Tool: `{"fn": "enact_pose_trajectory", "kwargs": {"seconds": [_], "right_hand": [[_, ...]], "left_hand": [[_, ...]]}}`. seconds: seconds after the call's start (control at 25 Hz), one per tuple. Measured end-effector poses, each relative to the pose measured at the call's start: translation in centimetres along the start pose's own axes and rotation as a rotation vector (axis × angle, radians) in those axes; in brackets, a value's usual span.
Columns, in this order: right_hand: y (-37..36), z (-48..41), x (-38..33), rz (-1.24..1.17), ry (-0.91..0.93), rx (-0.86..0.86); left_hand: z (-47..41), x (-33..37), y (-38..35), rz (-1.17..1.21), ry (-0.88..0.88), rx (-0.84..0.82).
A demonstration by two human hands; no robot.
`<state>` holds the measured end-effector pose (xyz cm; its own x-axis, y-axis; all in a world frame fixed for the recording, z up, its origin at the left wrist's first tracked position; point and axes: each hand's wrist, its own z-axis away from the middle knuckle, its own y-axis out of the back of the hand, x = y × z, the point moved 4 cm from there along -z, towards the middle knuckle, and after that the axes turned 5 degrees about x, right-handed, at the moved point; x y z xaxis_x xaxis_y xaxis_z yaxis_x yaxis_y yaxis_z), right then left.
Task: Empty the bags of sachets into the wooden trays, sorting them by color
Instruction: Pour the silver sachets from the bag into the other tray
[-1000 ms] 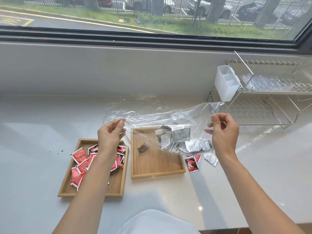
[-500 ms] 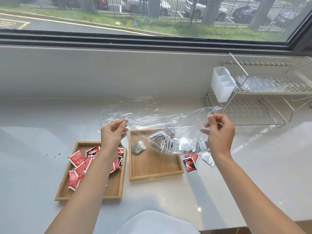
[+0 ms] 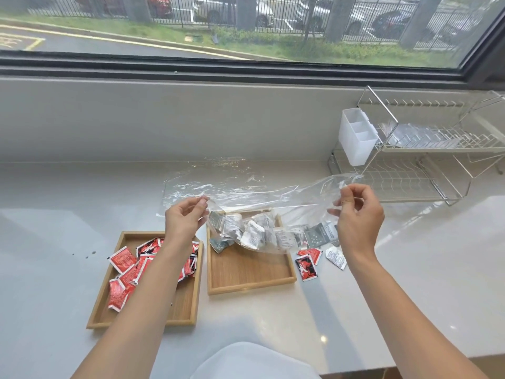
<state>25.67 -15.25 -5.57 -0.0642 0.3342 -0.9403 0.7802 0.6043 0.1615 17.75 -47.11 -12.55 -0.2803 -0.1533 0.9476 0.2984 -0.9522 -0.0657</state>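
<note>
Hands raised above the worktop (image 3: pixel 437 255), both grasping one clear bag (image 3: pixel 273 203). Left hand (image 3: pixel 185 222): thumb and forefinger pinched on the bag's left end, other fingers loosely curled. Right hand (image 3: pixel 358 217): thumb and forefinger pinched on the bag's right end, held slightly higher, remaining fingers curled clear of the film. Bag stretched between the two grips and sagging in the middle over the far half of the right tray (image 3: pixel 251 272); contact with the wood not determinable.

Contents of bag: silver sachets (image 3: pixel 254 233), heaped and overlapping, more than ten, exact count not readable. One dark sachet (image 3: pixel 220 244) at the bag's lower left edge over the tray; inside or outside the film not determinable.

Trays: two, wooden, side by side, close but apart. Left tray (image 3: pixel 185 305) holding red sachets (image 3: pixel 123 259), about a dozen visible, part of the pile hidden by the left forearm.

Loose on the worktop just right of the right tray: two loose red sachets (image 3: pixel 306 266), one loose silver sachet (image 3: pixel 336 258).

Bags: two. Second bag (image 3: pixel 213 176) lying flat on the worktop behind the trays.

Far right: one wire dish rack (image 3: pixel 426 160), two tiers, with one white caddy (image 3: pixel 355 138) on its left end.
</note>
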Motion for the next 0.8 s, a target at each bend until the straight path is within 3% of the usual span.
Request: {"fn": "enact_pose_trajectory", "kwargs": {"seconds": [0.8], "right_hand": [[4.7, -0.8, -2.2, -0.008, 0.058, 0.099]], "left_hand": [[1.8, 0.8, -2.3, 0.085, -0.024, -0.076]]}}
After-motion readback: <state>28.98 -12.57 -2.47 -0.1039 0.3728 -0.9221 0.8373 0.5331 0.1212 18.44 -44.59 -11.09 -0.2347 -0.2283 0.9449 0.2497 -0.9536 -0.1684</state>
